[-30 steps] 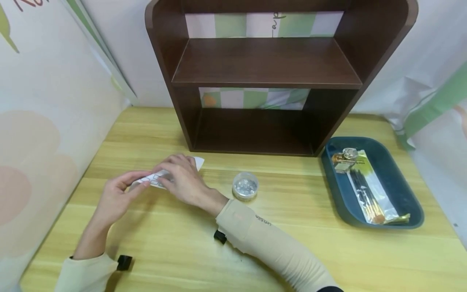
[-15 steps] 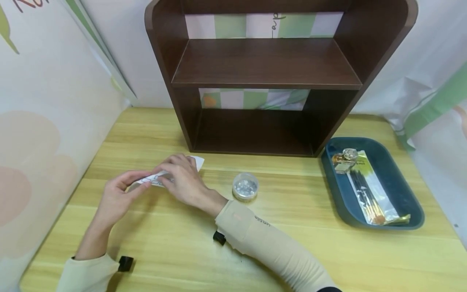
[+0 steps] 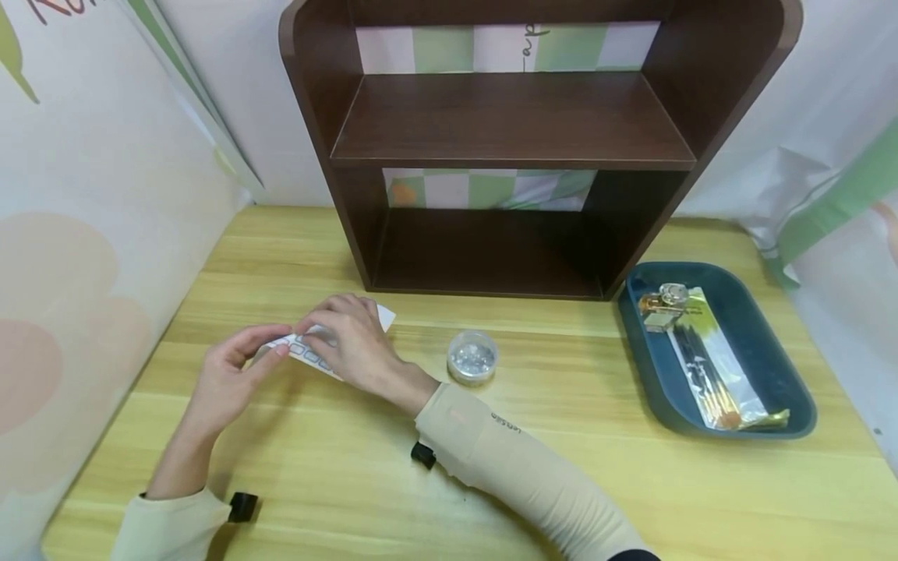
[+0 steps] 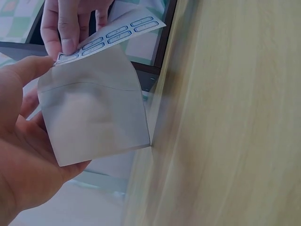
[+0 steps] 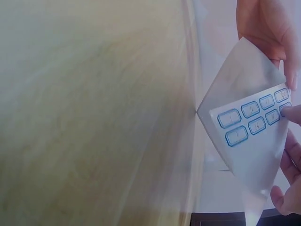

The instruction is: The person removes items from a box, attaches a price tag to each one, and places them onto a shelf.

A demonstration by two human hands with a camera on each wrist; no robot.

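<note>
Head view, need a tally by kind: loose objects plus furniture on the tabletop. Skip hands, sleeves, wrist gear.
Label sheet: 1
Dark brown shelf unit: 1
Blue-green tray: 1
Round clear container: 1
Glass bottle: 1 (in the tray)
Clear packet: 1 (in the tray)
Total: 6

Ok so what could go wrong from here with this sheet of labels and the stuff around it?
The label sheet is held by the left hand and the right hand, so uneven pulling might crease or tear it. The right fingers overlap the blue-bordered labels, which could smudge or lift. The right sleeve lies close to the clear round container, so a swing of that arm might knock it.
</note>
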